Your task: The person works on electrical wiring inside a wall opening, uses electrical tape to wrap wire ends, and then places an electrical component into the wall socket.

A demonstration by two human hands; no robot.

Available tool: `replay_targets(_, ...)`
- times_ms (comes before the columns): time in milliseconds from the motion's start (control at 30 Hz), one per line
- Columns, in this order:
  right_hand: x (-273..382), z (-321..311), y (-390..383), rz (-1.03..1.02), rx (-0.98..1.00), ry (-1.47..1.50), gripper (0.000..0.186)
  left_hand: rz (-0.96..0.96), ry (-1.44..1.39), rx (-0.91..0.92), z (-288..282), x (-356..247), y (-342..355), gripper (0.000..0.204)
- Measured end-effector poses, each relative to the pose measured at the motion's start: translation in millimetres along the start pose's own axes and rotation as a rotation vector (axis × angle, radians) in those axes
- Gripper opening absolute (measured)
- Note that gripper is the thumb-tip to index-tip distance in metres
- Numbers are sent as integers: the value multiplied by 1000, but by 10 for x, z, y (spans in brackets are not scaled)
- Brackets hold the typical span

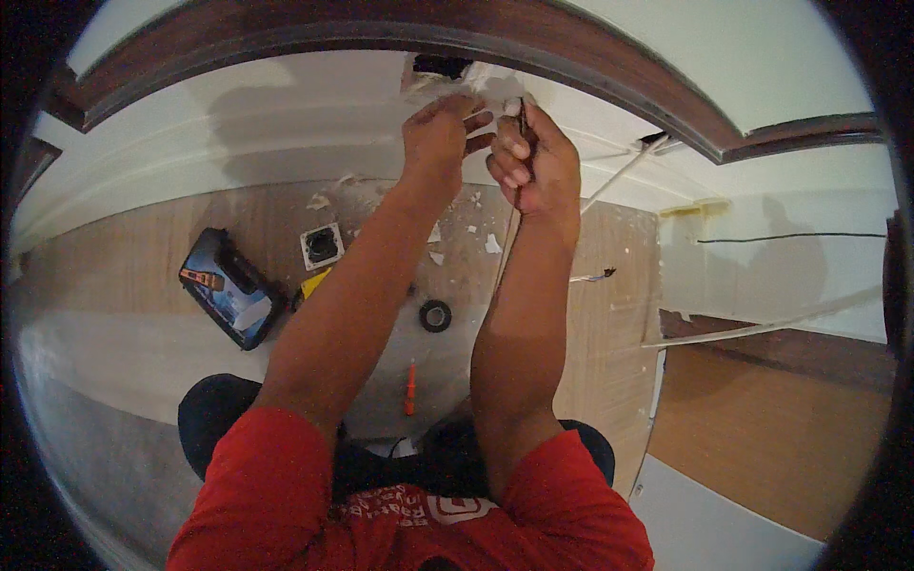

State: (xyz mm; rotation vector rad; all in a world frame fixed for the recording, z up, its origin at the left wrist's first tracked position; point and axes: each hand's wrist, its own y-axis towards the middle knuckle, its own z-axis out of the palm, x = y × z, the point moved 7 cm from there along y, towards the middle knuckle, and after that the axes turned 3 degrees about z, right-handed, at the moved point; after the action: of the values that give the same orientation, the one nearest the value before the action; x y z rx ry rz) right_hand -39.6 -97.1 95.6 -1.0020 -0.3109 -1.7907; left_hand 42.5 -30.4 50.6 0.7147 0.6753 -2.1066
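At the wall, my left hand (440, 131) is raised just below a dark square opening (441, 67). Its thumb and index finger are drawn together at the wall, the other fingers stand apart, and whatever they pinch is hidden. Close beside it on the right, my right hand (543, 162) is closed round a thin dark cable (523, 124). A thin cord (507, 243) hangs from below that hand along the forearm. Below, between my forearms, a roll of black tape (435, 315) and an orange screwdriver (410, 390) lie on the floor.
Left of my arms lie a dark tool case (228, 290), a square white-framed plate (322, 246) and something yellow (315, 283). Pale debris (492, 244) is scattered near the wall. Wires (595, 276) stick out at right. Dark wooden trim (381, 33) arches across the top.
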Motion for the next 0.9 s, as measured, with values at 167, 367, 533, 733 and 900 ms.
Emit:
replay_targets(167,216,-152,-79,-42,-56,-24,27,-72,50,-73,106,-16,13,39)
replay_targets(367,182,-140,-94,-93,-234,-407,21,-8,-98,4,192,0,30,38)
replay_targets(533,157,45,-78,-356,-366,-1008,26,-54,-149,-43,53,39,17,29)
replay_targets(733,85,202,-74,-739,-513,-1276,24,95,24,96,-20,-149,-129,23)
replay_targets(900,-101,321,-55,-673,-559,-1280,22,201,242,135,-79,-279,-59,25)
